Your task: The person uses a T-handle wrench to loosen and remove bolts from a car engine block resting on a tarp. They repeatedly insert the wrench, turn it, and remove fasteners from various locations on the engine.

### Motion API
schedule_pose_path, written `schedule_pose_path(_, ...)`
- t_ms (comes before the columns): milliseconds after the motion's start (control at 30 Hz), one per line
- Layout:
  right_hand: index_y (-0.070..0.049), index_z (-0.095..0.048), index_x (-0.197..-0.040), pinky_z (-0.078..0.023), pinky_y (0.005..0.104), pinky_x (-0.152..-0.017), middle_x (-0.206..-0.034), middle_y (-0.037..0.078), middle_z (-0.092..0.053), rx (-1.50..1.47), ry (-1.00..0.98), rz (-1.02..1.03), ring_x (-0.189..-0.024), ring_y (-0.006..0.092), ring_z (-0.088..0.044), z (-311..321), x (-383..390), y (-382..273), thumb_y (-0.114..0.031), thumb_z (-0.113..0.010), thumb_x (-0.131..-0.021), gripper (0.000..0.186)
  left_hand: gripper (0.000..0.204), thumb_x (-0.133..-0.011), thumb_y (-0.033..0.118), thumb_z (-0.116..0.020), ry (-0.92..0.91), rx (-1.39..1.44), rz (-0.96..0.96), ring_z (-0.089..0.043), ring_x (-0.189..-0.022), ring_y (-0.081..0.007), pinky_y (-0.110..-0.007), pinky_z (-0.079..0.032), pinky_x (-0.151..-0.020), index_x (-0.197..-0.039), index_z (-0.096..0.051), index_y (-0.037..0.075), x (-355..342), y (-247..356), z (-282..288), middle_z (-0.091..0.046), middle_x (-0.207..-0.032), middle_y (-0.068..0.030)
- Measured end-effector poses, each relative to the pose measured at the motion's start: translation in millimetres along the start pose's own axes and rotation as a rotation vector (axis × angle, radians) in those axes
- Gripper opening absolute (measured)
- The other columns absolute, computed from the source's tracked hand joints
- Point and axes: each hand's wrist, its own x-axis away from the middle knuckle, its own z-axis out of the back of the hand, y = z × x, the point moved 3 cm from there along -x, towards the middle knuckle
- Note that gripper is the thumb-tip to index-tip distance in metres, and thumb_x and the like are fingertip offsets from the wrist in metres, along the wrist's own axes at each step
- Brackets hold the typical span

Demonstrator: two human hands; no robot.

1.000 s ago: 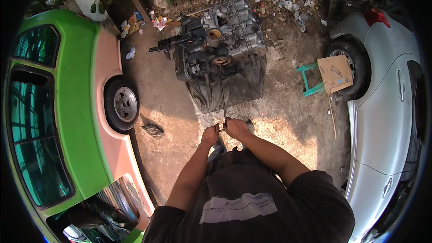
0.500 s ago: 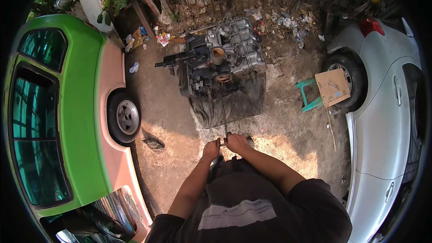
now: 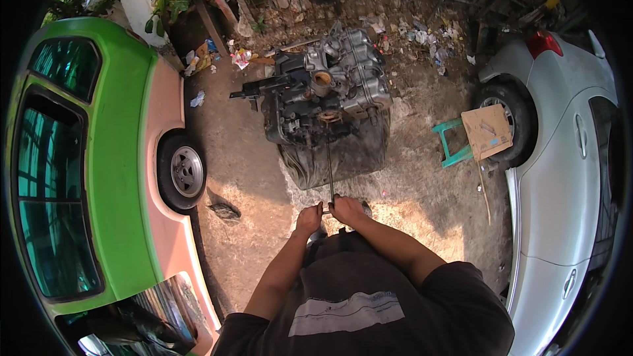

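My left hand [image 3: 310, 219] and my right hand [image 3: 346, 209] are closed on the T-handle of a long metal bar [image 3: 330, 171], low in the middle of my view. The bar runs forward from my hands to the lower front of a dirty engine [image 3: 356, 66], where its far end is hidden among dark parts. The engine, with an open rust-coloured round port on top, rests on a bulky support under a dark, crumpled cover [image 3: 362, 151].
A green-and-pink vehicle [image 3: 122, 171] flanks the left, a silver car [image 3: 554, 211] the right. By the car's wheel stands a turquoise stool [image 3: 444, 149] with cardboard [image 3: 486, 128] and a thin stick. Litter [image 3: 428, 36] lies before a wall at the back; a dark scrap [image 3: 224, 209] lies left.
The view has shifted since a second ago, so engine and hands sit lower in it. My grip on the bar looks the same, with little difference from half a second ago.
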Motion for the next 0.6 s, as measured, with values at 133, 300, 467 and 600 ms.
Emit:
schedule_pose_path(133, 0.000, -0.062, -0.096, -0.054, 0.0475, -0.077, -0.090, 0.021, -0.069, 0.012, 0.012, 0.001, -0.087, 0.0374, -0.067, 2.8, 1.3, -2.1, -0.032, -0.051, -0.090, 0.035, 0.061, -0.102, 0.045, -0.030, 0.022, 0.010, -0.014, -0.062, -0.093, -0.0451, -0.051, -0.048, -0.087, -0.092, -0.069, -0.001, 0.8, 1.5, 1.0, -0.066, -0.094, -0.0293)
schedule_pose_path(300, 0.000, -0.062, -0.097, -0.054, 0.0479, -0.076, -0.089, 0.021, -0.069, 0.026, 0.003, -0.002, -0.086, 0.0381, -0.067, 2.1, 2.1, -4.1, -0.033, -0.051, -0.090, 0.036, 0.060, -0.102, 0.044, -0.030, -0.010, 0.021, -0.007, -0.062, -0.096, -0.0439, -0.051, -0.047, -0.090, -0.094, -0.069, 0.000, 1.3, -1.9, -0.8, -0.065, -0.096, -0.0293)
schedule_pose_path(467, -0.001, -0.062, -0.099, -0.054, 0.0478, -0.076, -0.089, 0.021, -0.069, 0.037, -0.019, -0.016, -0.087, 0.0387, -0.067, 6.7, 0.7, -7.8, -0.035, -0.052, -0.090, 0.037, 0.056, -0.101, 0.042, -0.034, 0.043, 0.063, 0.005, -0.062, -0.092, -0.0462, -0.053, -0.048, -0.086, -0.092, -0.067, -0.003, 2.8, -0.3, 3.4, -0.064, -0.093, -0.0307)
schedule_pose_path(600, -0.001, -0.064, -0.098, -0.054, 0.0472, -0.077, -0.091, 0.021, -0.069, 0.027, -0.023, -0.026, -0.088, 0.0382, -0.067, 10.9, 2.4, -9.0, -0.034, -0.054, -0.089, 0.035, 0.063, -0.101, 0.047, -0.028, -0.029, 0.061, 0.014, -0.061, -0.098, -0.0449, -0.052, -0.046, -0.091, -0.095, -0.068, -0.001, -1.2, -3.5, 0.6, -0.065, -0.098, -0.0297)
